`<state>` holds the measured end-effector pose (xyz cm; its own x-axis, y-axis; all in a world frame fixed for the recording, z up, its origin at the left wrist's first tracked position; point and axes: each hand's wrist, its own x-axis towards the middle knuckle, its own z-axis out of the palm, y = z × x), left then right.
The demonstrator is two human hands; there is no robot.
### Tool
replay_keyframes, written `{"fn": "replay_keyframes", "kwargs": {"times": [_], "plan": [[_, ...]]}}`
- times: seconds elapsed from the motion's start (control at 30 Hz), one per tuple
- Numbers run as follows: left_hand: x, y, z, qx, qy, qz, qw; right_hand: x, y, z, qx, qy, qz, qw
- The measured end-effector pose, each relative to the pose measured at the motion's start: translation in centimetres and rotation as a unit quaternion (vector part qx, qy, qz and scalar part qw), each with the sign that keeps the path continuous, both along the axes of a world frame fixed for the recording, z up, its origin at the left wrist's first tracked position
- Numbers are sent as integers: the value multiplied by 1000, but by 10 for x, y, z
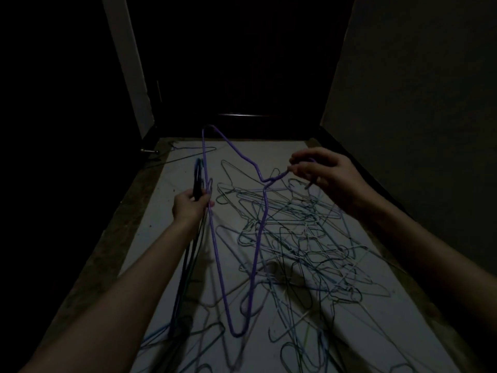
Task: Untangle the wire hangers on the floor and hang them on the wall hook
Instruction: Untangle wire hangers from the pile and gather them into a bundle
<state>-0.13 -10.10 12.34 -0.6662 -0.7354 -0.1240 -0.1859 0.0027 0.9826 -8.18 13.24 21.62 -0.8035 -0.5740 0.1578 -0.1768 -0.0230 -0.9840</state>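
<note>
Right hand point(320, 170) pinching purple hanger point(258, 238) hook, left hand point(191, 204) gripping dark hangers point(198, 173)

Under me the floor point(269, 154) shows as a pale strip running away toward a dark doorway, edged on both sides by a darker, rougher band. A tangled heap of wire hangers point(293, 246) lies spread over most of the pale strip, their thin frames in pale blue, white, green and dark tones crossing over one another from the middle down to the near edge. One more single hanger point(188, 153) lies apart from the heap at the far left corner of the strip, near the dark band.
</note>
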Motion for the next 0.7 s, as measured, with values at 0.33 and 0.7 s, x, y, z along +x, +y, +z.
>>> {"fn": "replay_keyframes", "kwargs": {"times": [0.33, 0.7], "plan": [[-10, 19, -6, 15, -2, -66, 998, 7, -16, 10, -51, -62, 56, 995], [-10, 50, -5, 117, 47, -148, 981, 9, -61, -37, 30, 3, 51, 998]]}}
